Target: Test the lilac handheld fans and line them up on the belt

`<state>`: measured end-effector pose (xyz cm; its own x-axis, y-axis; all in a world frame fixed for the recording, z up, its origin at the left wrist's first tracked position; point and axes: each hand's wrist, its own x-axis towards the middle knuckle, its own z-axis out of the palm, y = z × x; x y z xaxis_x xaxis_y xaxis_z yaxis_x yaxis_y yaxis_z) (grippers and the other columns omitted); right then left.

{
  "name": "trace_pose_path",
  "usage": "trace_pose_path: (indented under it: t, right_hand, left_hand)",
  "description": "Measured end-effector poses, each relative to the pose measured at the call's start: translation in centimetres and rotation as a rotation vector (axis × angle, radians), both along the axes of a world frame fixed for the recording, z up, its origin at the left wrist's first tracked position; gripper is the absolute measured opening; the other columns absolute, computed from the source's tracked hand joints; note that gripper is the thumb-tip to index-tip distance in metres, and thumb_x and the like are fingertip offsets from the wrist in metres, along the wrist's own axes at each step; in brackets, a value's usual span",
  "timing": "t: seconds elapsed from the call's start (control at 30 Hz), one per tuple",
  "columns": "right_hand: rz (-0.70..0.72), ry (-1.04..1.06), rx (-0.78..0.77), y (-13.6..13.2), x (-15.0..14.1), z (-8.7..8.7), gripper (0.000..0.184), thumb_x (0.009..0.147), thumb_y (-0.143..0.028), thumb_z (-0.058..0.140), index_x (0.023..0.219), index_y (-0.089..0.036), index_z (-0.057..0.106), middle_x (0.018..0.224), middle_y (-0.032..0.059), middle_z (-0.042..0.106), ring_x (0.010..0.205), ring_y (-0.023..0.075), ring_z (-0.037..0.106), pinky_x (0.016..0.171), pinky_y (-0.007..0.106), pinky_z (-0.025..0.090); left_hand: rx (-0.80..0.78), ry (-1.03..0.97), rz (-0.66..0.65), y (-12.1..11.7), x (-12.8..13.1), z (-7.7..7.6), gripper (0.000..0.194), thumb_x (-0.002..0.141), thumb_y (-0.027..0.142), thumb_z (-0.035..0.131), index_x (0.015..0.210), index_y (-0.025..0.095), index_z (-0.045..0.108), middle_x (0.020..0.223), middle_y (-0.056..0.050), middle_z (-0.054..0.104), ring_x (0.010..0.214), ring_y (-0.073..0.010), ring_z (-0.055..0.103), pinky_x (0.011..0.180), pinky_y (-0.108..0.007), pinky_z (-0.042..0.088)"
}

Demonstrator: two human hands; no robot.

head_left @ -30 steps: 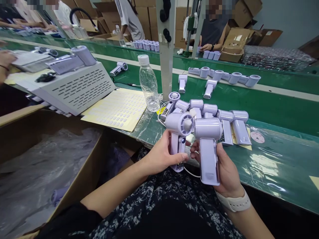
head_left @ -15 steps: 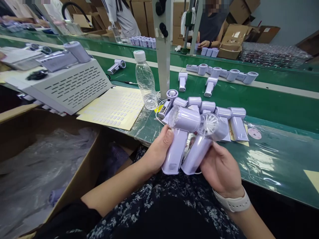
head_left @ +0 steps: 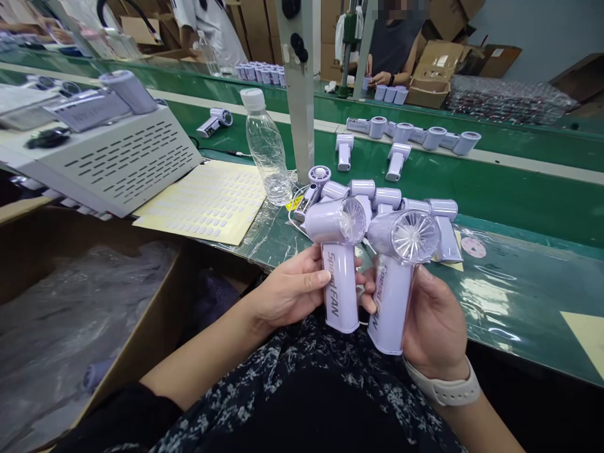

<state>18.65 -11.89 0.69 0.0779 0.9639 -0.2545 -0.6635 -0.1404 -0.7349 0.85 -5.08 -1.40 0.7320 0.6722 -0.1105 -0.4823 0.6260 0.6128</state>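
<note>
Hands hold two lilac fans upright: left hand (head_left: 287, 290) grips one fan (head_left: 338, 264); right hand (head_left: 431, 321) grips the other fan (head_left: 395, 277).

bright, even overhead light | glare on plastic film (head_left: 500, 302) | wide-angle edge bending | centre sharp
</note>
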Motion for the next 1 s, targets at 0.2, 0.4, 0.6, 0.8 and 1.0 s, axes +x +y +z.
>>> trace_pose_path:
  t: [0.2,0.4,0.6,0.8,1.0]
  right_hand:
    - [-0.253,-0.122,-0.034,0.2,-0.1,-0.2,0.026,0.094,-0.039,0.065,0.117,-0.032,0.072,0.098,0.0030,0.080,0.089,0.0243,0.076,0.084,0.042,0.064]
    - [-0.267,-0.121,-0.097,0.6,-0.7,-0.2,0.027,0.099,-0.033,0.060,0.124,-0.029,0.070,0.092,0.0047,0.082,0.082,0.0219,0.078,0.073,0.036,0.065]
    - [-0.245,-0.119,-0.156,0.8,-0.8,-0.7,0.035,0.096,-0.034,0.067,0.129,-0.024,0.068,0.092,0.0060,0.083,0.081,0.0245,0.079,0.069,0.037,0.065]
    - [-0.234,-0.112,-0.202,1.1,-1.0,-1.6,0.030,0.094,-0.035,0.068,0.122,-0.024,0.072,0.091,0.0056,0.083,0.081,0.0285,0.079,0.072,0.043,0.067]
    - [-0.170,-0.379,0.062,-0.4,0.3,-1.2,0.039,0.092,-0.035,0.070,0.131,-0.029,0.067,0.120,0.0064,0.078,0.115,0.0300,0.072,0.094,0.043,0.061]
  left_hand:
    - [0.155,0.193,0.140,0.3,0.2,-0.7,0.068,0.069,0.035,0.094,0.127,0.022,0.061,0.118,-0.010,0.074,0.107,-0.0257,0.073,0.091,-0.038,0.060]
    - [0.228,0.220,0.122,0.5,0.4,-1.2,0.077,0.065,0.050,0.094,0.127,0.023,0.056,0.127,-0.015,0.072,0.114,-0.0321,0.072,0.088,-0.042,0.063]
    - [0.204,0.252,0.113,0.6,0.3,-1.1,0.072,0.068,0.054,0.091,0.121,0.021,0.055,0.127,-0.017,0.071,0.105,-0.0305,0.075,0.083,-0.041,0.063]
    - [0.154,0.334,0.112,1.0,0.2,-1.7,0.075,0.061,0.060,0.092,0.112,0.019,0.056,0.115,-0.012,0.070,0.092,-0.0236,0.072,0.076,-0.034,0.059]
    - [0.428,0.476,0.186,1.0,-0.9,-0.1,0.054,0.072,0.035,0.089,0.117,0.020,0.062,0.114,-0.009,0.071,0.104,-0.0259,0.069,0.092,-0.041,0.055]
